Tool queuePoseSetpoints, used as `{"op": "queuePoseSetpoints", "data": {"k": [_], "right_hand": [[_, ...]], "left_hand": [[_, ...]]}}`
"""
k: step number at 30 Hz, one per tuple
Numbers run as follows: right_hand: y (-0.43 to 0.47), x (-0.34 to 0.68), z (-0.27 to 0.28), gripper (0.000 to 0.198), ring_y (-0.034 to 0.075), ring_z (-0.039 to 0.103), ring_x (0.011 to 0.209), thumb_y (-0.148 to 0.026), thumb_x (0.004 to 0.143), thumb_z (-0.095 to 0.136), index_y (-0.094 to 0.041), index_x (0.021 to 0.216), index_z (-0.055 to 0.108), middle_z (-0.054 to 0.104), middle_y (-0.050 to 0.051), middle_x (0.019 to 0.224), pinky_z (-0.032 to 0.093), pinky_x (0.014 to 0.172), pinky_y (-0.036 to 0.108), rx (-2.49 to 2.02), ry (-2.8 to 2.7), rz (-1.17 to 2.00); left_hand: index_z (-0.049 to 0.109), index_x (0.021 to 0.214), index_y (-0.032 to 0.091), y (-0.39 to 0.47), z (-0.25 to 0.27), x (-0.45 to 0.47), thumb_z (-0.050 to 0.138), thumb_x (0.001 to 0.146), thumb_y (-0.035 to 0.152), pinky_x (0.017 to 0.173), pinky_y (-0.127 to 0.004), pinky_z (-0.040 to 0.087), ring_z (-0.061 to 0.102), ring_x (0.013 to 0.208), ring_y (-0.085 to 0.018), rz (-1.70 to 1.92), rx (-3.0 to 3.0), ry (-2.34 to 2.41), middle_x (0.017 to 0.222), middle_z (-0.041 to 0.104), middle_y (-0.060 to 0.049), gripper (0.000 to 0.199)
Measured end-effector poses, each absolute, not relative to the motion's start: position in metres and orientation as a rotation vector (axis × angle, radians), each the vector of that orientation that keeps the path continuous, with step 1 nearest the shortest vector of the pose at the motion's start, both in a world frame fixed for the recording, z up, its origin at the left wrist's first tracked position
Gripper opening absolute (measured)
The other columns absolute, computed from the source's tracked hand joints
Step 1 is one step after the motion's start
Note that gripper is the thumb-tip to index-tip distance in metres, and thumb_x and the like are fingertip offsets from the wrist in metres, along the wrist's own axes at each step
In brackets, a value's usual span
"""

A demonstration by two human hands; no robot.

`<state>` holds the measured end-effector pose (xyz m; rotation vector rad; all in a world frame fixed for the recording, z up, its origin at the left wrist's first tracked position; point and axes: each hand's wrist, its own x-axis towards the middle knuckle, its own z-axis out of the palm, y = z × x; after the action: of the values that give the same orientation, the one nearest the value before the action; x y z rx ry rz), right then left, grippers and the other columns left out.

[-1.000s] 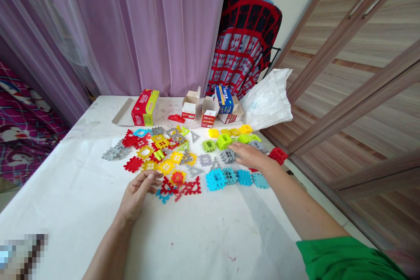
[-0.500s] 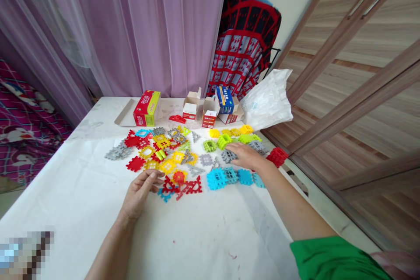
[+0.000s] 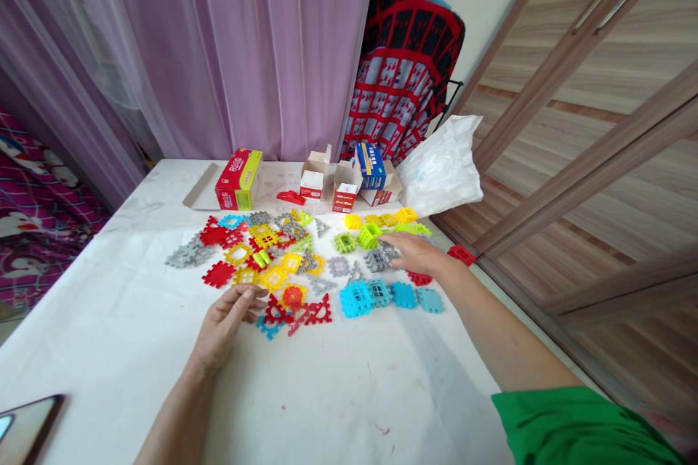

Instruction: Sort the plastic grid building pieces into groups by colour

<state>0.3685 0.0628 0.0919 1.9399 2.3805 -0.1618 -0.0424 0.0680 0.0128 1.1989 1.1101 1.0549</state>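
On the white-covered table (image 3: 327, 407), the right hand (image 3: 417, 254) is spreading open fingers over grey plastic interlocking tiles (image 3: 377, 259), with the loosely curled, empty left hand (image 3: 223, 323) resting nearer.

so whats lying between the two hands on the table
In the head view, red triangular plastic pieces and a row of blue square plastic tiles lie between the left hand and right hand.

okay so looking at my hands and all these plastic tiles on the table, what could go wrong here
The red tile sits at the table's right edge beside your right hand; a forearm sweep could knock it off. The phone lies at the near left corner and might slide off. Your left hand rests by the red triangles and could scatter them.
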Motion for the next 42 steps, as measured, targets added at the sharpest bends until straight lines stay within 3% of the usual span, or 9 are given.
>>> {"op": "queuePoseSetpoints", "data": {"k": [7,17,28,32,36,39,42], "right_hand": [[0.059,0.442,0.13,0.061,0.027,0.053,0.125,-0.014,0.073,0.06,-0.018,0.135,0.058,0.058,0.013,0.137,0.04,0.106,0.036,2.024,2.129,0.091],[0.058,0.438,0.129,0.05,0.027,0.062,0.112,-0.015,0.07,0.063,-0.019,0.12,0.067,0.069,0.011,0.12,0.046,0.097,0.033,1.883,2.091,0.037],[0.063,0.451,0.117,0.065,0.029,0.056,0.123,-0.01,0.065,0.068,-0.017,0.13,0.062,0.061,0.013,0.134,0.044,0.103,0.036,1.952,2.157,0.058],[0.046,0.448,0.113,0.057,0.026,0.056,0.124,-0.014,0.07,0.064,-0.019,0.127,0.064,0.06,0.011,0.135,0.044,0.105,0.038,2.087,2.307,0.149],[0.021,0.409,0.087,0.029,0.023,0.067,0.106,-0.021,0.086,0.052,-0.02,0.108,0.072,0.071,0.01,0.114,0.052,0.095,0.038,2.435,2.566,0.407],[0.01,0.357,0.062,0.023,0.02,0.072,0.085,-0.024,0.09,0.051,-0.023,0.096,0.074,0.076,0.006,0.094,0.057,0.081,0.032,2.667,2.783,0.484],[0.009,0.307,0.046,0.022,0.018,0.072,0.079,-0.021,0.089,0.052,-0.023,0.093,0.073,0.076,0.005,0.087,0.057,0.074,0.029,2.683,2.985,0.457]], "left_hand": [[0.071,0.082,0.019,0.071,0.009,-0.044,0.07,0.065,0.069,0.059,-0.028,0.052,0.068,0.073,-0.022,1.048,1.223,1.121,0.088,0.075,-0.01,0.053],[0.072,0.081,0.018,0.071,0.015,-0.043,0.069,0.061,0.074,0.059,-0.03,0.055,0.068,0.073,-0.022,1.034,1.238,1.175,0.088,0.075,-0.01,0.06],[0.072,0.081,0.018,0.072,0.011,-0.045,0.069,0.063,0.072,0.057,-0.029,0.055,0.069,0.074,-0.022,1.034,1.242,1.161,0.09,0.076,-0.01,0.056],[0.073,0.083,0.018,0.073,0.01,-0.045,0.068,0.064,0.073,0.059,-0.029,0.055,0.069,0.074,-0.022,1.03,1.252,1.164,0.09,0.076,-0.01,0.058],[0.073,0.082,0.018,0.073,0.008,-0.045,0.067,0.064,0.073,0.058,-0.029,0.055,0.068,0.073,-0.022,1.035,1.273,1.163,0.086,0.075,-0.01,0.058],[0.072,0.083,0.018,0.072,0.005,-0.046,0.067,0.065,0.072,0.059,-0.03,0.055,0.068,0.073,-0.022,1.043,1.29,1.154,0.085,0.075,-0.01,0.058],[0.071,0.08,0.018,0.071,0.002,-0.046,0.067,0.064,0.073,0.06,-0.03,0.055,0.067,0.07,-0.021,1.081,1.294,1.184,0.084,0.075,-0.009,0.058]]}}
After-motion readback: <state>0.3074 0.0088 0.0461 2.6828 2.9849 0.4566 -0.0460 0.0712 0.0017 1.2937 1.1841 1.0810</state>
